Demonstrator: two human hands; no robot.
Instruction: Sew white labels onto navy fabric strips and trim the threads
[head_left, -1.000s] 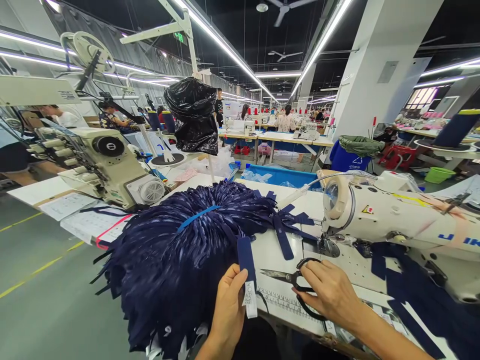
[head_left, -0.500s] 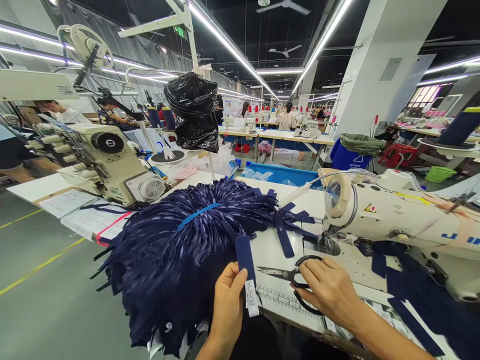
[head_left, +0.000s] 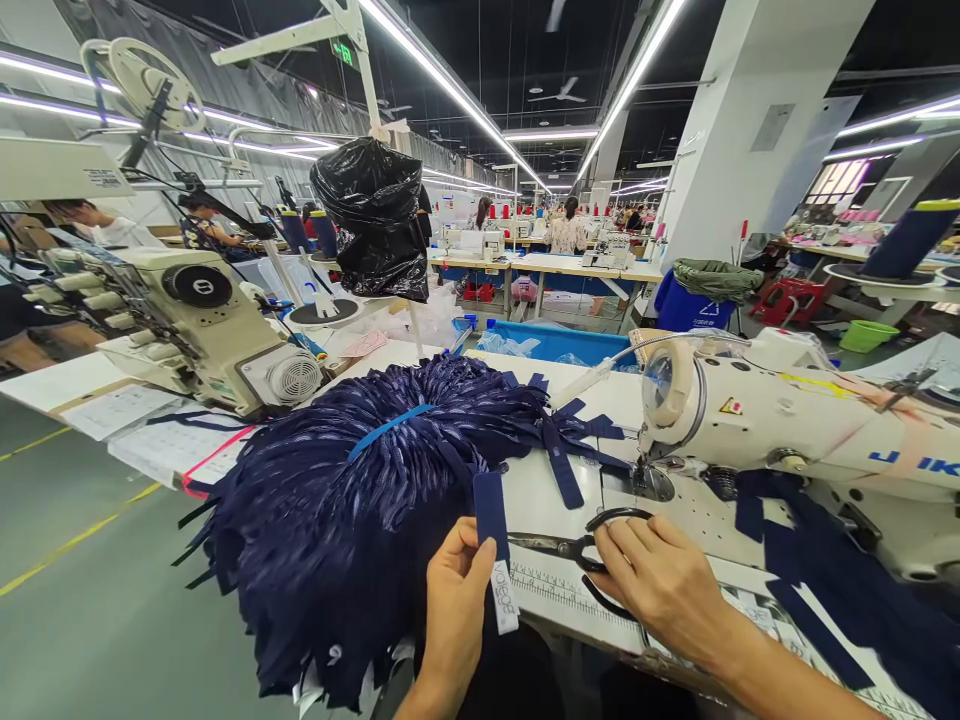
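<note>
Between thumb and fingers, my left hand (head_left: 459, 600) pinches a navy fabric strip (head_left: 491, 508), held upright. A white label (head_left: 503, 598) with dark lettering hangs at the strip's lower end. My right hand (head_left: 660, 580) grips black-handled scissors (head_left: 574, 548), whose blades point left and reach the strip's right edge. Whether the tips touch the fabric I cannot tell. Left of my hands lies a big bundle of navy strips (head_left: 322, 520), bound by a blue band (head_left: 390, 432).
A white sewing machine (head_left: 780, 400) stands at the right, with navy pieces (head_left: 832, 570) beside it. Another machine (head_left: 187, 310) is at the left, near papers. Loose strips (head_left: 561, 465) and a printed ruler (head_left: 555, 590) are on the table. People work farther back.
The scissor blades have moved slightly left, up to the strip's edge. The label has turned a little. The whole view has shifted slightly.
</note>
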